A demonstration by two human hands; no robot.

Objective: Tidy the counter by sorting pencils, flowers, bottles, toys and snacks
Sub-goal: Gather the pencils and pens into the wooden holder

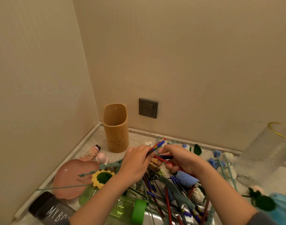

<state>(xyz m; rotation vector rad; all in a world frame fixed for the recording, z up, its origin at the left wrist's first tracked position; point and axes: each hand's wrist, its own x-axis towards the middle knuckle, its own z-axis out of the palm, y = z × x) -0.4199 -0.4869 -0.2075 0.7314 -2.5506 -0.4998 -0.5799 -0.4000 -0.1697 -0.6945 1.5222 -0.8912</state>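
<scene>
Fig.: pencil-sorting step. Left hand [135,161] grips pencil bundle [156,146]; right hand [179,158], touching it, clamps loose pencils [163,158], both over pencil pile [165,198] mid-counter [135,138]. Next, prob.: merge bundles, drop upright into bamboo holder [115,129] at back-left corner.

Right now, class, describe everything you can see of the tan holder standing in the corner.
The tan holder looks like bamboo or wood: a tall, oval tube, open at the top, its back edge rising higher with a small hole in it. A faint pattern marks the front. It stands upright on the counter in the corner, close to the back wall. What shows of its inside holds nothing. Only the counter seems to touch it.
</scene>
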